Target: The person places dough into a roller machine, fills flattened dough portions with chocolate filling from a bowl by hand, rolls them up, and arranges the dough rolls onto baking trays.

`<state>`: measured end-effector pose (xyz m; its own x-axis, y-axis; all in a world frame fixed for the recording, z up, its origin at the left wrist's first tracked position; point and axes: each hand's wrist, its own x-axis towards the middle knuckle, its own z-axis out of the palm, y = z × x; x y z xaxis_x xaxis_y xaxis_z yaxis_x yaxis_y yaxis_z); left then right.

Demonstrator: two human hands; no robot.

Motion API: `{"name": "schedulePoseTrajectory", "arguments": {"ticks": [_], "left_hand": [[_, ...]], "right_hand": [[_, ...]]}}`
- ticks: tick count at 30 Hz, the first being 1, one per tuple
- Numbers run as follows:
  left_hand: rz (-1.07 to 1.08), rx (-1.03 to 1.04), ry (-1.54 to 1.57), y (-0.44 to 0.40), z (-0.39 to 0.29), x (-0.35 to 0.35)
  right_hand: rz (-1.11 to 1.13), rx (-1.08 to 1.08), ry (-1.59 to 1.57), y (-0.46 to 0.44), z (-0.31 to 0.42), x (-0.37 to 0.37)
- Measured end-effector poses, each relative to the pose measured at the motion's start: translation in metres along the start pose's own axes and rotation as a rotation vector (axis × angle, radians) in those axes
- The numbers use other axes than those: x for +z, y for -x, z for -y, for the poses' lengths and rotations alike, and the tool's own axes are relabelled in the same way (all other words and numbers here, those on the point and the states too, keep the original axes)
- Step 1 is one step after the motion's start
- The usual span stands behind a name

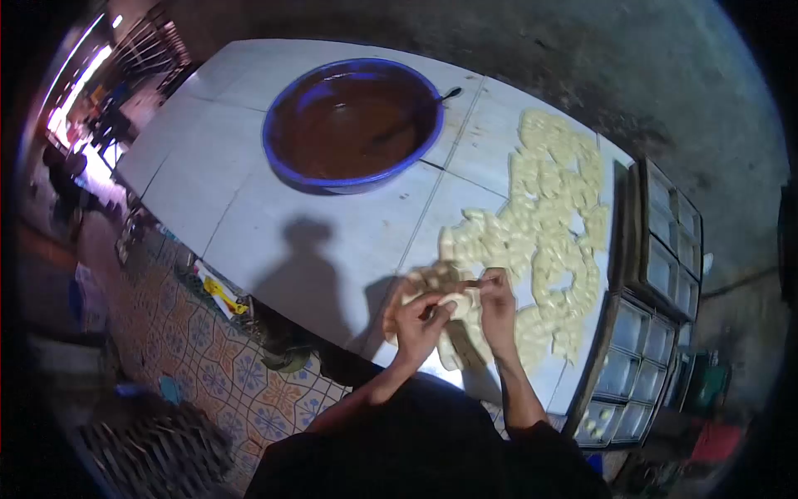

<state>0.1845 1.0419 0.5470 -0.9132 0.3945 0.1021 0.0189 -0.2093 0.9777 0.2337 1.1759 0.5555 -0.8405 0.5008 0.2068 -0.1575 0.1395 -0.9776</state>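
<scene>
Step in hand, as judged: fingerwork on one pale piece (457,304), held up over near side of counter (212,141). Left hand (420,324): grip nearly closed, piece pinched at fingertips. Right hand (497,301): just beside, fingers curled; cannot tell if grip holds anything. Other pieces (540,176) spread right; bowl (357,180) far left. Next move calls for light pinch, hands close.

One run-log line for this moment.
left hand: pinching pale piece | right hand: beside it, grip unclear | pale strips: spread on white table | blue basin: holds brown contents
</scene>
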Motion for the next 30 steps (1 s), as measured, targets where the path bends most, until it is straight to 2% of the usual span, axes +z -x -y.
{"name": "schedulePoseTrajectory", "arguments": {"ticks": [1, 2, 4, 5, 6, 8, 9, 10, 11, 12, 13, 14, 15, 17, 19, 21, 22, 24, 26, 28, 30], "left_hand": [[-0.007, 0.130, -0.092, -0.007, -0.004, -0.006], [0.107, 0.159, -0.217, -0.013, -0.011, -0.014], [0.190, -0.241, 0.586, -0.026, -0.006, -0.021], [0.235, -0.435, 0.990, -0.034, -0.001, -0.024], [0.278, -0.492, 1.243, -0.039, 0.008, -0.029], [0.189, -0.584, 1.345, -0.044, 0.015, -0.029], [0.148, -0.631, 1.391, -0.051, 0.017, -0.030], [0.540, -0.485, 1.487, -0.075, 0.006, -0.032], [0.752, -0.445, 1.399, -0.104, -0.006, -0.035], [0.671, -0.314, 1.291, -0.130, -0.001, -0.039], [0.672, -0.228, 1.068, -0.178, 0.037, -0.062], [0.612, -0.118, 0.584, -0.220, 0.003, -0.074], [0.308, -0.220, 0.171, -0.258, -0.011, -0.083], [0.293, -0.283, -0.681, -0.340, 0.005, -0.101], [0.124, 0.237, -0.930, -0.349, 0.062, -0.101], [0.164, 0.109, -0.983, -0.357, 0.069, -0.096], [0.287, -0.286, -0.907, -0.361, 0.048, -0.093], [0.339, -0.576, -0.901, -0.366, 0.045, -0.096], [0.305, -0.077, -1.108, -0.322, 0.014, -0.085], [-0.013, 0.296, -1.150, -0.275, 0.002, -0.067], [0.201, -0.210, -0.532, -0.234, -0.024, -0.056]], "right_hand": [[0.026, -0.048, 0.069, -0.011, 0.008, 0.007], [0.049, -0.098, 0.137, -0.022, 0.016, 0.014], [0.325, -0.179, 0.205, -0.026, 0.023, 0.036], [0.309, -0.167, -0.041, -0.029, 0.009, 0.044], [0.290, -0.153, 0.028, -0.038, 0.003, 0.046], [0.331, -0.085, 0.062, -0.053, -0.017, 0.042], [0.343, 0.034, -0.098, -0.058, -0.022, 0.038], [0.348, 0.155, -0.260, -0.061, -0.026, 0.034], [0.350, 0.280, -0.422, -0.060, -0.032, 0.030], [0.360, 0.363, -0.466, -0.059, -0.048, 0.026], [0.355, 0.304, -0.436, -0.064, -0.053, 0.021], [0.307, 0.274, -0.421, -0.070, -0.044, 0.021], [0.258, 0.244, -0.409, -0.074, -0.035, 0.022], [0.168, 0.272, -0.378, -0.074, -0.038, 0.023], [0.134, 0.270, -0.368, -0.072, -0.054, 0.017], [0.118, 0.339, -0.486, -0.070, -0.050, 0.019], [0.117, 0.339, -0.495, -0.070, -0.051, 0.019], [0.114, 0.342, -0.519, -0.068, -0.053, 0.020], [0.098, 0.302, -0.497, -0.067, -0.061, 0.023], [0.057, 0.300, -0.428, -0.068, -0.057, 0.030], [0.024, 0.479, -0.719, -0.072, -0.056, 0.035]]}}
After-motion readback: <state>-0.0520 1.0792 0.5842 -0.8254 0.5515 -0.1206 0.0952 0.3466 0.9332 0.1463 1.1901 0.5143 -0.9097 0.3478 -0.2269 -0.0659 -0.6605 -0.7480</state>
